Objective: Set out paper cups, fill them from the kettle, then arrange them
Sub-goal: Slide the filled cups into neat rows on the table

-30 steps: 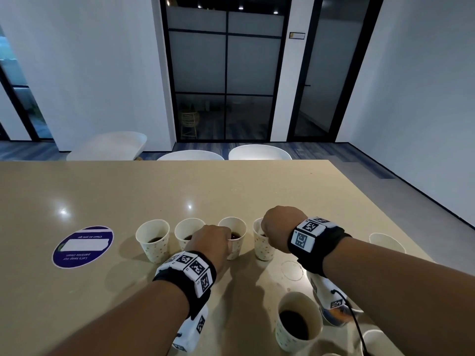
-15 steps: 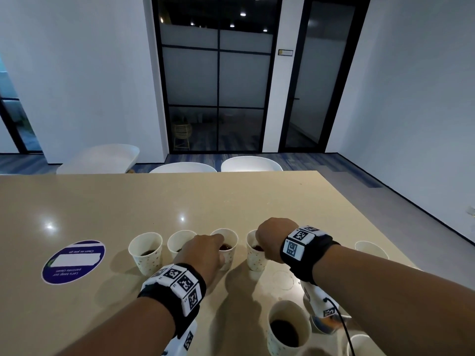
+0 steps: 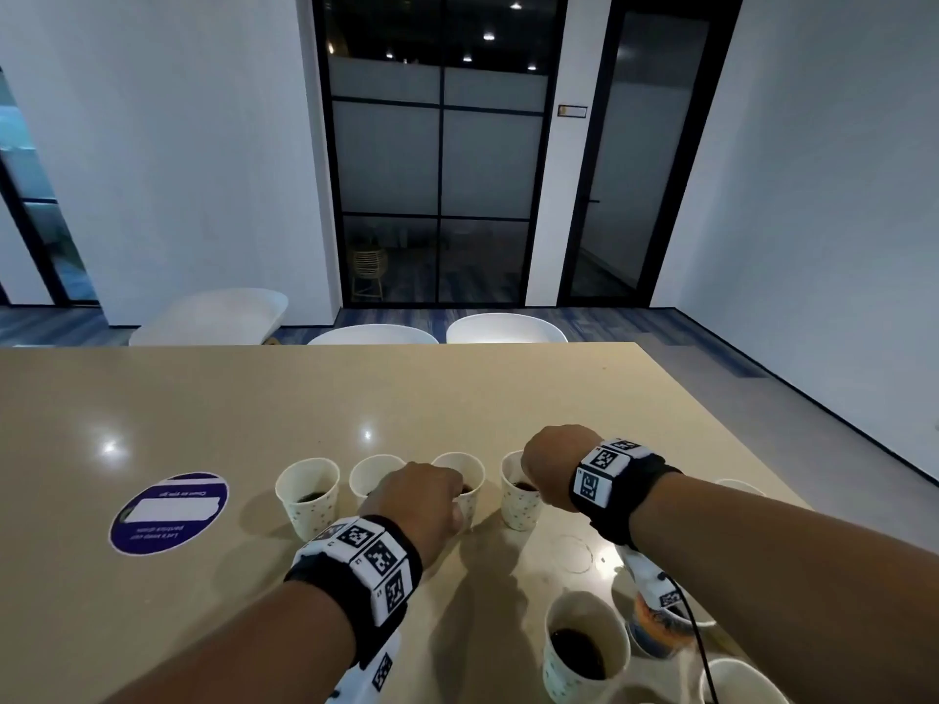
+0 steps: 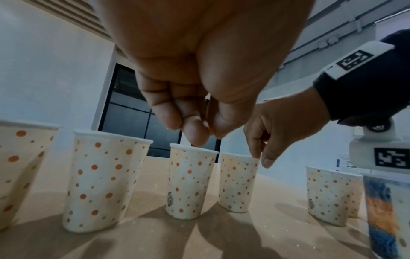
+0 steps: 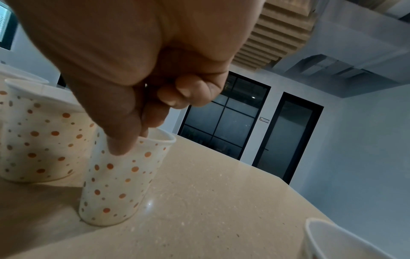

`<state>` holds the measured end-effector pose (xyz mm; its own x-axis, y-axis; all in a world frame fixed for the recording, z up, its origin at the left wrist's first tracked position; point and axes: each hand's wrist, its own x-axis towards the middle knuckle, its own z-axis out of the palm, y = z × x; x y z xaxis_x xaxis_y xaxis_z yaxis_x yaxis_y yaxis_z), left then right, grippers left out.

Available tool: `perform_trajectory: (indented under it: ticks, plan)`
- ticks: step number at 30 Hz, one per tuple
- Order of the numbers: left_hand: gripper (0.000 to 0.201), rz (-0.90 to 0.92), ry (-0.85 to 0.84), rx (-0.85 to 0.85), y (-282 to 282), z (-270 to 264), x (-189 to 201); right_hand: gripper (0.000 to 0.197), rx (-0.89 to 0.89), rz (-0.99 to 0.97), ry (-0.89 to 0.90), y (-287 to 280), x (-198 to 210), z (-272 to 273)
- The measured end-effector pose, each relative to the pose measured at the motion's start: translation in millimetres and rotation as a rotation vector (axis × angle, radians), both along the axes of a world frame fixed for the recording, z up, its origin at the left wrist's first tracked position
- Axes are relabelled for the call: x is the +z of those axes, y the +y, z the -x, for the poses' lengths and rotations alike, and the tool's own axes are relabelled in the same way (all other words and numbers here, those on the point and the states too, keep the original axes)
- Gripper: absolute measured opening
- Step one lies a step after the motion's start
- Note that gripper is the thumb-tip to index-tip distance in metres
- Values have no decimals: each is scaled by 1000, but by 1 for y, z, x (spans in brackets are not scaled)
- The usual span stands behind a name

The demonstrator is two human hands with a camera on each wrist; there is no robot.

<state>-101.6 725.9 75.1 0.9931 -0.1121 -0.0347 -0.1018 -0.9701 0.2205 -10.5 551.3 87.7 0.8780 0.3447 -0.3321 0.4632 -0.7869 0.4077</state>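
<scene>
Four white paper cups with orange dots stand in a row on the beige table [image 3: 457, 398], each with dark liquid at the bottom. My left hand [image 3: 449, 503] [image 4: 206, 137] pinches the near rim of the third cup [image 3: 465, 477] [image 4: 190, 182] with thumb and fingertips together. My right hand [image 3: 533, 480] [image 5: 133, 140] pinches the rim of the fourth cup [image 3: 518, 505] [image 5: 117, 184], thumb on the outer wall and fingers inside. The first cup [image 3: 307, 495] and the second cup [image 3: 371, 477] stand free to the left. No kettle is in view.
Near the front right stand a filled cup [image 3: 584, 647], a blue-and-orange patterned cup [image 3: 655, 635] and a white cup [image 3: 742, 683]. Another cup [image 3: 739, 487] sits by the right table edge. A round purple sticker [image 3: 169, 513] lies at left. White chairs [image 3: 503, 327] stand behind the table.
The head view has tilted upward, so the table sits lower in the picture. Both hands stay on the same two cups, and the row has not visibly shifted.
</scene>
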Motion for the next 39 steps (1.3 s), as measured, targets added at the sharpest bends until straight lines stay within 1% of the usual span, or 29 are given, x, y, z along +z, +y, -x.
perform_trajectory:
  ticks: [1, 2, 4, 8, 12, 15, 19, 23, 25, 29, 32, 35, 39]
  plan:
    - [27, -15, 0, -21, -2, 1, 3, 18, 30, -15, -15, -3, 4, 2]
    - [27, -31, -4, -47, -3, 2, 6, 16, 50, -29, -23, -7, 10, 5]
    - [24, -59, -11, -102, -9, 4, 13, 20, 56, -64, -47, -18, 27, 10]
    - [21, -148, -17, -240, -35, 9, 31, 22, -21, -157, -52, -54, 64, 17]
    - [19, -248, -7, -361, -74, 13, 51, 16, -102, -130, -19, -102, 79, 22]
    - [13, -321, 28, -440, -104, 14, 62, 19, -117, -91, -7, -137, 80, 21]
    - [15, -393, 77, -516, -146, 22, 69, 21, -57, -62, -2, -170, 70, 17]
    - [28, -454, 162, -545, -180, 28, 67, 28, 12, -80, 48, -183, 47, 5]
    - [29, -459, 189, -539, -191, 29, 62, 30, 48, -95, 68, -184, 35, -3]
    - [29, -481, 255, -515, -200, 34, 52, 32, 95, -72, 71, -177, 14, -20]
    - [33, -471, 285, -509, -202, 38, 50, 24, 133, -51, 76, -174, 4, -29]
    - [31, -445, 269, -482, -198, 40, 47, 43, 183, -56, 77, -172, -4, -36]
    - [29, -427, 257, -425, -181, 41, 45, 44, 201, -47, 57, -163, -7, -42]
